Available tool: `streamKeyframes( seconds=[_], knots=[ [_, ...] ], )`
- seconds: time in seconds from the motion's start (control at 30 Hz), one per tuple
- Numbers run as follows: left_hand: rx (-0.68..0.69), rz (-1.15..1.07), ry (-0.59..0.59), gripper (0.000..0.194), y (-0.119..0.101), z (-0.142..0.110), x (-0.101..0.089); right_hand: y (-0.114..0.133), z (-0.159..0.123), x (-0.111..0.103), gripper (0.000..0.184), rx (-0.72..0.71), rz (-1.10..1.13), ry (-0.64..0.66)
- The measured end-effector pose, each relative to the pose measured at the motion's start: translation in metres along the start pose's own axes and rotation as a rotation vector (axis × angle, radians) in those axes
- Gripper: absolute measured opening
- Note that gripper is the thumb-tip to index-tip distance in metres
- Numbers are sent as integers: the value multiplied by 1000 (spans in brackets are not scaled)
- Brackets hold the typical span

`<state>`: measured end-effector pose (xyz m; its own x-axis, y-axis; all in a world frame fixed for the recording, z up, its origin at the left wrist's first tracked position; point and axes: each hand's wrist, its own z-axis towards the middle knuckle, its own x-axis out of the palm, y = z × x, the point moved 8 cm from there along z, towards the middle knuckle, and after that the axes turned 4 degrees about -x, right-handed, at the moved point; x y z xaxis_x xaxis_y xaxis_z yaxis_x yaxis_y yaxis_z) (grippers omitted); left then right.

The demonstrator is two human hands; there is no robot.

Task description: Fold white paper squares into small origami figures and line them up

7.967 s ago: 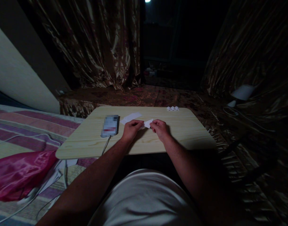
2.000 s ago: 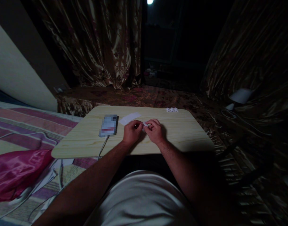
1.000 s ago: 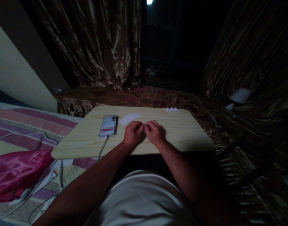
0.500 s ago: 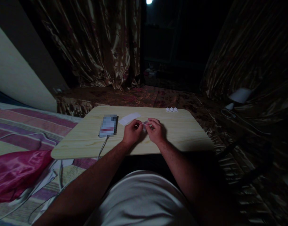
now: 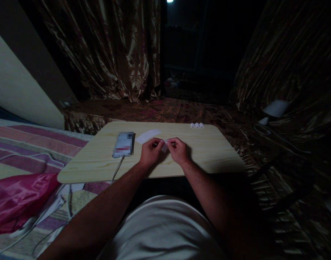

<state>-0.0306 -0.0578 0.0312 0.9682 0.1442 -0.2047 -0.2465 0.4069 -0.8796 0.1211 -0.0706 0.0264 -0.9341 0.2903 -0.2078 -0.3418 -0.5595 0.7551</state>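
Between my hands, above the wooden table [image 5: 100, 169], is a small piece of white paper [image 5: 164, 147]. My left hand [image 5: 150, 151] pinches its left side between thumb and forefinger. On the other side my right hand [image 5: 178, 150] pinches it the same way, fingers curled in. Part of the paper hangs below the fingertips; its folds are too small to make out. Flat white paper strips [image 5: 148, 135] lie on the table just beyond my left hand. Several small folded white paper shapes [image 5: 197, 125] stand in a row at the table's far right edge.
A phone [image 5: 123, 144], blurred out, lies left of my hands with a white cable [image 5: 117, 169] running off the near edge. A striped bed cover [image 5: 40, 144] and a pink satin cloth [image 5: 21, 198] are at left. A small lamp [image 5: 276, 108] stands at right.
The paper between my fingers has turned so that more of it hangs down toward me. My right fingers, raised and spread before, are now curled in closer to it.
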Motion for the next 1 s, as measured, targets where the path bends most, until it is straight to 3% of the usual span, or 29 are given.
streamKeyframes(
  seconds=[0.43, 1.0],
  knots=[
    [-77, -91, 2, 23, 11, 4, 0, -24, 4, 8, 20, 199, 294, 5],
    [-135, -139, 25, 23, 17, 4, 2, -27, 2, 8, 17, 217, 254, 6]
  ],
)
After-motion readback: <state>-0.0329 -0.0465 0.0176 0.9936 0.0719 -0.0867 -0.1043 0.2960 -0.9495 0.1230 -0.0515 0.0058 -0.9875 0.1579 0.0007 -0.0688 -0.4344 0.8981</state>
